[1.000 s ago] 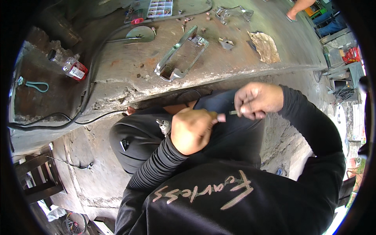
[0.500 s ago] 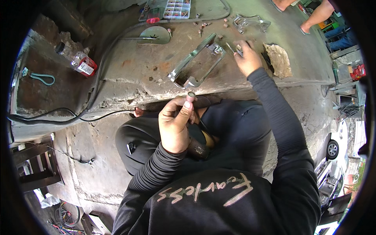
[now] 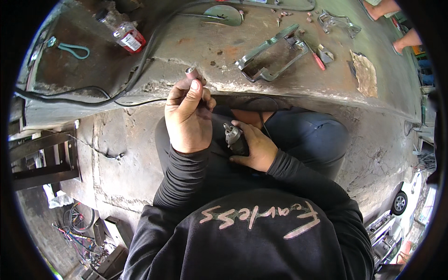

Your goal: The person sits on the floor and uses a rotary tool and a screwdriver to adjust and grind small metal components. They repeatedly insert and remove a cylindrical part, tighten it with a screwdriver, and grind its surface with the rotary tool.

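Observation:
Between the thumb and fingers of my left hand [image 3: 186, 119] is a small pinkish cylinder [image 3: 192, 73] with a round, metal-looking end. It is raised near the edge of the concrete ledge. Over my lap, my right hand [image 3: 260, 148] is wrapped round a black handheld rotary power tool [image 3: 237, 141], whose metal nose and short tip point up and away from me. A shiny metal frame [image 3: 266, 47] lies on the ledge ahead. Beside it rests a red-handled screwdriver [image 3: 318, 61], next to a small metal piece [image 3: 326, 52].
Farther back on the ledge are a second metal bracket [image 3: 339, 21], a round greenish disc [image 3: 233, 18] and several small pinkish pieces. A torn brown sheet [image 3: 365, 77] lies at the right. A clear bottle with red [image 3: 129, 39] and a dark hose [image 3: 148, 59] are at the left.
My right hand has let go of a thin tool beside the metal frame and come back to my lap, now gripping the rotary tool. My left hand has moved up and left with the cylinder.

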A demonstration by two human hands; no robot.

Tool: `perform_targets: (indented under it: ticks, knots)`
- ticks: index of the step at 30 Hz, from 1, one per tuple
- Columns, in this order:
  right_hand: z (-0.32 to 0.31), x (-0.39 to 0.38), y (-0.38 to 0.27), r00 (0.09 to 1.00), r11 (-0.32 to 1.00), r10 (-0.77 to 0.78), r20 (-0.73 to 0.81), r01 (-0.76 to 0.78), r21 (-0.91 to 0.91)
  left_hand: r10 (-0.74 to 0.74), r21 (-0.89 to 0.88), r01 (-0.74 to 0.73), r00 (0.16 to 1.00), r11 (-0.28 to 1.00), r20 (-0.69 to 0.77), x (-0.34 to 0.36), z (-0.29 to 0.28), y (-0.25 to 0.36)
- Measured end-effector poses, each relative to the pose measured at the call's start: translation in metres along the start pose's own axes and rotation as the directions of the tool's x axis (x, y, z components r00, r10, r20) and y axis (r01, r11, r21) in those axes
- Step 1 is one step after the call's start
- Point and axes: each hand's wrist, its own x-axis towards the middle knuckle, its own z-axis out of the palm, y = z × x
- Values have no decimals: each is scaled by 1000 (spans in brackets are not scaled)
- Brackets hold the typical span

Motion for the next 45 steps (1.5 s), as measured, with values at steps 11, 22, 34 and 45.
perform_targets:
  ticks: [11, 22, 34, 45]
  knots:
    - [-2, -19, 7, 999, 988, 2, -50, 5, 154, -54, 15, 55, 997, 998, -47, -43, -21, -5]
    - [-35, -37, 7, 996, 491, -69, 62, -20, 871, 154, 458, -281, 943, 843, 296, -51, 33, -35]
    - [-45, -40, 28, 987, 403, -137, 82, -20, 915, 128, 504, -350, 898, 790, 422, -49, 49, -60]
    - [-54, -39, 30, 990, 419, -140, -16, 74, 905, 38, 571, -324, 890, 754, 454, -44, 56, -61]
